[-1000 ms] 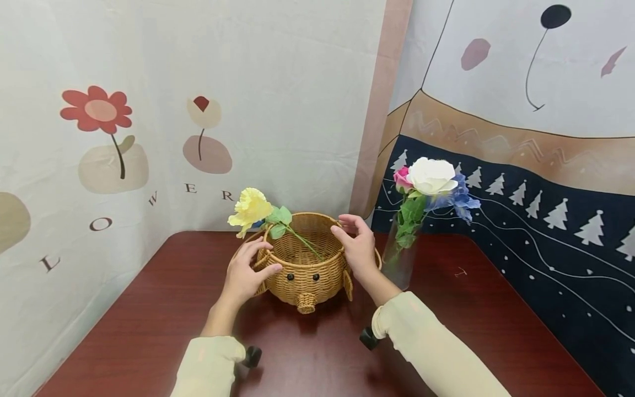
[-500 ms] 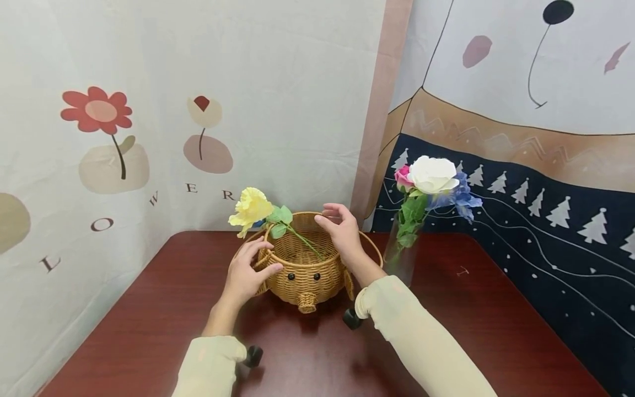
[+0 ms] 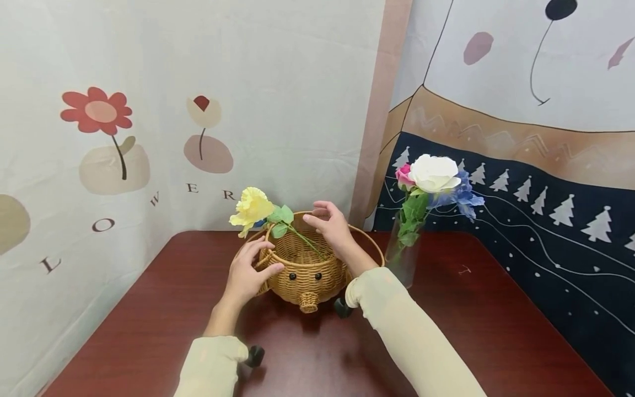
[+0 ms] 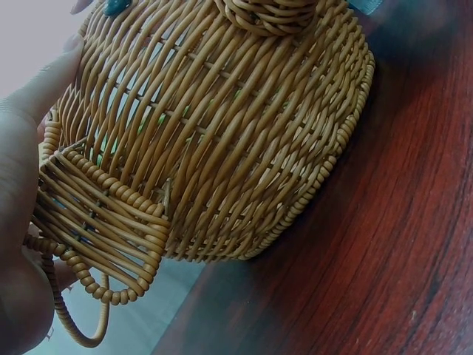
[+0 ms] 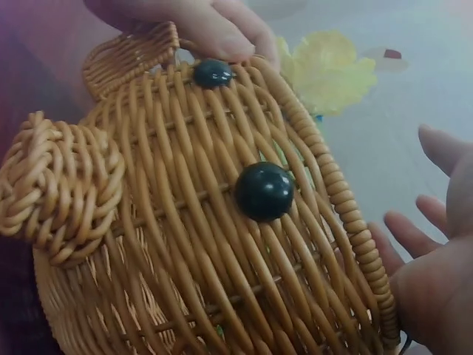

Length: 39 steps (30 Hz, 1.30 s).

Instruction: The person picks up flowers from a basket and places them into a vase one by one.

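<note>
Far left, pale wall cloth (image 3: 149,44) with a red flower print (image 3: 101,112); dark red table (image 3: 149,320) in front. Left hand (image 3: 246,273) holds the wicker basket (image 3: 305,280) at its left side, thumb along the near rim, other fingers partly hidden by the ear flap (image 4: 103,222). Yellow flower (image 3: 252,208) lies across the basket's left rim: bloom hanging outside, leaves (image 3: 280,214) at the rim, stem (image 3: 303,239) down inside. Small blue bit behind the bloom, mostly hidden, can't tell what. Basket stands upright mid-table, snout (image 3: 308,302) on the near side, black eye (image 5: 264,191) clear in the right wrist view. Key relation: stem's long axis slopes from far left down to near right, so the bloom sits closer to the left hand, while the stem passes to the near-left of the right hand's fingers. Right hand (image 3: 334,226) hangs over the right part of the basket mouth, thumb and fingers apart, holding nothing; can't tell if it touches the far rim. Right of that, clear vase (image 3: 404,270) with pink flower (image 3: 404,175), white flower (image 3: 435,173), blue flower (image 3: 463,198); dark cloth (image 3: 570,259) with pale trees behind.
</note>
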Motion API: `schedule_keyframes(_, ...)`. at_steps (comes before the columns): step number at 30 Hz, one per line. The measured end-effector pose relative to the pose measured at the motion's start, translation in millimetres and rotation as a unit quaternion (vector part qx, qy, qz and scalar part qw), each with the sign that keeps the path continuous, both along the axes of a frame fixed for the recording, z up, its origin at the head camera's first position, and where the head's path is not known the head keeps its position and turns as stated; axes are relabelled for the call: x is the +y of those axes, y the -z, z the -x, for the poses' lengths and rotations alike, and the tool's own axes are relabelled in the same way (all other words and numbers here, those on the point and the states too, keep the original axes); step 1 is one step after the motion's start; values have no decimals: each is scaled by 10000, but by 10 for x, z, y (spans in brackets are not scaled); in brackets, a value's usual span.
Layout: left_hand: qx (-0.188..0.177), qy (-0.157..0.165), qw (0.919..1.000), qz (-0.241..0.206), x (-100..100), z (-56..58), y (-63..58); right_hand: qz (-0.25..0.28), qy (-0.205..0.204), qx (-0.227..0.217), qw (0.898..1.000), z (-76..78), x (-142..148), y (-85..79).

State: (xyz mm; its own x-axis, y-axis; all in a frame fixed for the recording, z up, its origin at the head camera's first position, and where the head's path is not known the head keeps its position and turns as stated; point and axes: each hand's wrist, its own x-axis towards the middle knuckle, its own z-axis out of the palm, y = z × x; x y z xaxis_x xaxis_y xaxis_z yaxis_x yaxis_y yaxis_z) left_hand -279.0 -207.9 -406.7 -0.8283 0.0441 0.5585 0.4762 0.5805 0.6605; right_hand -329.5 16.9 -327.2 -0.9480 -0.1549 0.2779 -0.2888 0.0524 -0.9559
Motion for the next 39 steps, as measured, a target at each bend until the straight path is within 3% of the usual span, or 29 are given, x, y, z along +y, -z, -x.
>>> schedule_keyframes(13,63,-17,10000,65,-3,-4,6,-571,-585,-333,9961,47,-50,56)
schedule_keyframes(23,5,-39,10000,24,12,-11,-11,-1330,-979,-758,9833,100,-89,44)
schedule_keyframes(39,159,-3,9998,107,25,5,-10,-1907,-1369,-1210,9645,85,-112,14)
